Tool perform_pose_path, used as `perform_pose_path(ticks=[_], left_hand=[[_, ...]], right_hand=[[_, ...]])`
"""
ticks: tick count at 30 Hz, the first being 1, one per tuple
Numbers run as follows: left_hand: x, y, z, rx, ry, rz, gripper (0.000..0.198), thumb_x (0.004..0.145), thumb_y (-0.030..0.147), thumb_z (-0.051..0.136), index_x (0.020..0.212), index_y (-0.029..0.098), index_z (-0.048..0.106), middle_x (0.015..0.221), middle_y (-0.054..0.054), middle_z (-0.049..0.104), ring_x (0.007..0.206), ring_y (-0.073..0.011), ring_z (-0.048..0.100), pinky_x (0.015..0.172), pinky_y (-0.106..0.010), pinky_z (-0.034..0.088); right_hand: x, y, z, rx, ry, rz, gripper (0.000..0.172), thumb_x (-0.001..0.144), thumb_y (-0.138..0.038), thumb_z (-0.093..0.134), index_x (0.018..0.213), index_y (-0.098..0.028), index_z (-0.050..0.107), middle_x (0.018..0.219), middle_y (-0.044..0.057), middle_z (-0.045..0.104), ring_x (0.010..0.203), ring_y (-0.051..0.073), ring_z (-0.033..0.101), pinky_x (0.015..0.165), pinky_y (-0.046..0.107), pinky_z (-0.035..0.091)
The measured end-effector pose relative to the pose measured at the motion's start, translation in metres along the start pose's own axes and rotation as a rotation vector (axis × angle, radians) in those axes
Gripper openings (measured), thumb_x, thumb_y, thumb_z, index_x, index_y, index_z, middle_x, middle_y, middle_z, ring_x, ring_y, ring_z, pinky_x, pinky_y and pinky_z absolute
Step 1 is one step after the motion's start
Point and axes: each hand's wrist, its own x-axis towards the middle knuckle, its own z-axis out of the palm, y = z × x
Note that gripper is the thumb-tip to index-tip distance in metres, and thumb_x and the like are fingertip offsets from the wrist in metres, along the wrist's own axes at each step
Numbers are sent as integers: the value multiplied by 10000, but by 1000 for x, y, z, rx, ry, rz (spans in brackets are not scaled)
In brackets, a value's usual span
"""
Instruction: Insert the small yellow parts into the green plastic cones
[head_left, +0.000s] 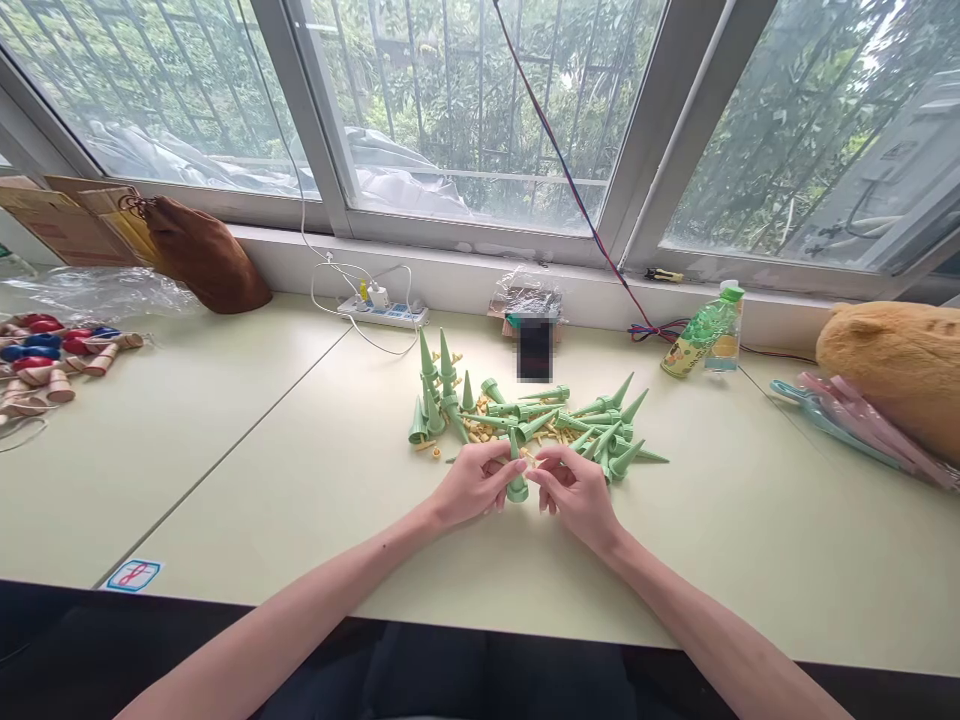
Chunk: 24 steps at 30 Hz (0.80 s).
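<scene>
My left hand [472, 487] is closed around a green plastic watering spike [517, 491], whose tip points up and whose wide ribbed cap faces down toward me. Close beside it, my right hand [583, 497] pinches a small yellow plastic piece [530, 457] against the spike's side; its exact shape is partly covered by my fingers. Just behind both hands lies a heap of similar green spikes [604, 440], mixed with loose yellow pieces [480, 428]. Several more spikes stand upright in a cluster [427, 385] at the heap's left, some with yellow parts sticking out sideways.
A power strip [386, 312] with cables sits by the window. Behind the heap is a blurred dark object [535, 350]. A green-capped bottle [701, 332], plush item [892, 350] and plastic bags [870, 425] are at right; wooden toys [56, 355] and a brown bag [206, 255] at left.
</scene>
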Motion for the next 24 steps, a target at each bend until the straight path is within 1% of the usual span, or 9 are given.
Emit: perform_pose_path(ticks=[6,11,15,19,24], left_hand=[[-1,-5,0,78,3,79,326,966,411,529,803,135,583,535,48,496,418,-94,569,408,-177,401],[-1,-6,-1,129,-3,101,330,970,404,522,789,135,583,536,46,494,426,-94,567,410,-179,388],[-1,-3,-1,141,13,102,345,966,413,526,763,139,577,529,49,484,411,-80,528,412,-182,391],[1,-1,-2,111,64,93,382,955,434,537,700,151,513,532,47,490,411,-69,510,412,-176,395],[3,1,-4,48,152,24,401,938,462,561,687,166,457,466,64,462,383,-65,491,380,-158,344]], right_hand=[[-1,2,-1,-91,7,27,213,907,-411,649,932,-203,612,591,-43,582,380,103,519,364,218,394],[-2,2,-2,-132,-12,22,227,926,-420,619,912,-194,613,582,-40,574,379,95,488,393,221,405],[0,-1,-1,-189,-31,-7,259,962,-419,557,862,-186,612,579,-36,555,395,93,494,430,224,420],[2,-2,0,-235,-56,-50,287,988,-418,503,891,-178,627,687,3,598,461,104,536,453,229,446],[3,0,0,-269,-45,-100,237,979,-385,526,1013,-178,637,953,72,651,544,114,600,484,247,495]])
